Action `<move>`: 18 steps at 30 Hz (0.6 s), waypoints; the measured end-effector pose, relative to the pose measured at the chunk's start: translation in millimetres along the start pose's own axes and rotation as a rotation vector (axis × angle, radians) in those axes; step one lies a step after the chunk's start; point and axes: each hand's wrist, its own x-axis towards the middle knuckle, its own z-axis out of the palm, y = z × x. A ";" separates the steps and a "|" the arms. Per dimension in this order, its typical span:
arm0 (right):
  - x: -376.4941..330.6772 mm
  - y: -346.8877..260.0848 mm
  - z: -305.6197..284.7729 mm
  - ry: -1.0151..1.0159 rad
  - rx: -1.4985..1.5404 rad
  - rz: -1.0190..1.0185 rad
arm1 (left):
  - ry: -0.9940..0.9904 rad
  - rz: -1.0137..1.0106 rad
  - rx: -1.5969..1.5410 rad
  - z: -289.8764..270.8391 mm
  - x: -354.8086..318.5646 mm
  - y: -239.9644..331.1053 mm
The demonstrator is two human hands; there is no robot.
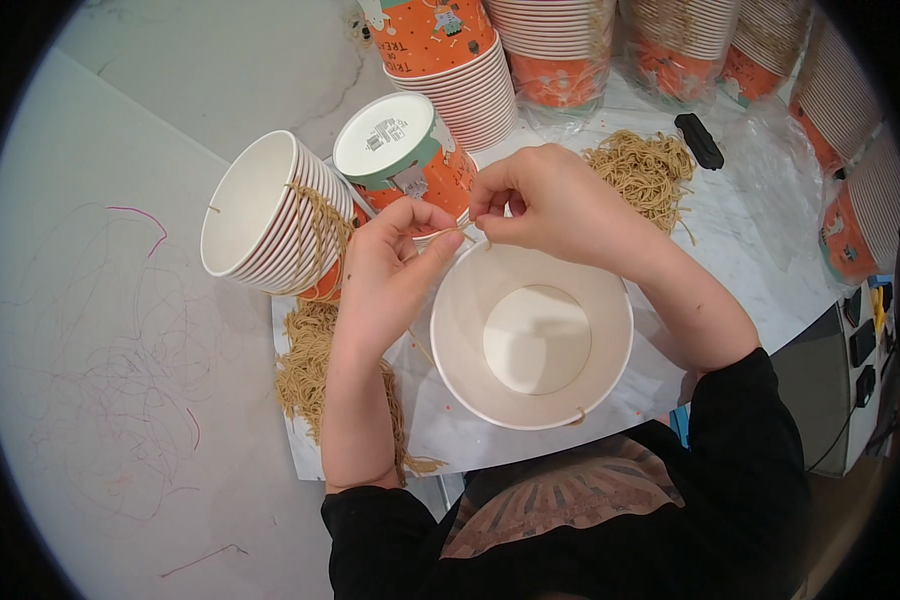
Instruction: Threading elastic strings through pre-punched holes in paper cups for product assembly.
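An open white paper bucket [462, 345] stands in front of me, with a small end of tan cord showing at its near rim. At its far rim, my left hand [395, 262] pinches a tan cord [467, 237] between thumb and forefinger. My right hand [545, 205] is closed in a pinch on the same cord, just right of the left fingertips. A loose strand hangs along the bucket's left side. Beyond my hands sits an upturned orange and green bucket [385, 140]. To its left leans a nested stack of buckets [255, 210] with tan cords hanging from it.
A pile of tan cords [308, 365] lies by my left forearm, another cord pile [642, 175] beyond my right arm. Several bucket stacks [560, 50] line the back, some in clear plastic. A black elongated object [699, 142] and crumpled plastic [765, 175] lie at right.
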 end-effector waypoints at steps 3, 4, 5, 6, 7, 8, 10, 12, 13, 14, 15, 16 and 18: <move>-0.4 0.1 1.4 -0.021 0.003 0.002 | 0.006 -0.007 -0.042 1.6 0.9 2.9; -0.6 -1.2 1.2 -0.022 0.003 0.003 | 0.006 -0.007 -0.042 1.5 1.4 2.2; -0.6 -3.2 0.6 -0.037 0.006 0.004 | -0.005 -0.012 -0.055 1.1 2.0 1.1; -0.9 -4.3 -0.3 -0.052 0.010 0.006 | -0.016 -0.016 -0.068 1.2 2.4 1.1; -1.2 -4.1 -0.4 -0.052 0.010 0.006 | -0.017 -0.016 -0.068 2.3 2.4 2.4; -1.6 -3.4 -0.2 -0.049 0.011 -0.015 | -0.012 -0.024 -0.092 4.1 2.4 4.6; -1.7 -3.8 1.1 -0.048 0.014 -0.038 | -0.005 -0.033 -0.117 4.0 2.0 3.2; -2.1 -4.7 1.5 -0.047 0.008 -0.062 | -0.022 -0.028 -0.130 3.0 3.3 -3.3; -2.3 -4.5 1.7 -0.047 0.007 -0.061 | -0.023 -0.028 -0.131 2.9 3.7 -3.8; -2.4 -4.1 2.0 -0.042 0.007 -0.065 | -0.032 -0.033 -0.159 3.0 4.0 -4.0; -2.2 -3.8 2.6 -0.038 0.008 -0.070 | -0.039 -0.040 -0.186 2.8 4.0 -4.3; -1.9 -4.2 2.6 -0.039 0.009 -0.070 | -0.038 -0.040 -0.186 3.1 4.0 -4.1; -1.4 -5.3 1.9 -0.052 0.016 -0.046 | -0.045 -0.053 -0.255 4.1 3.9 -3.0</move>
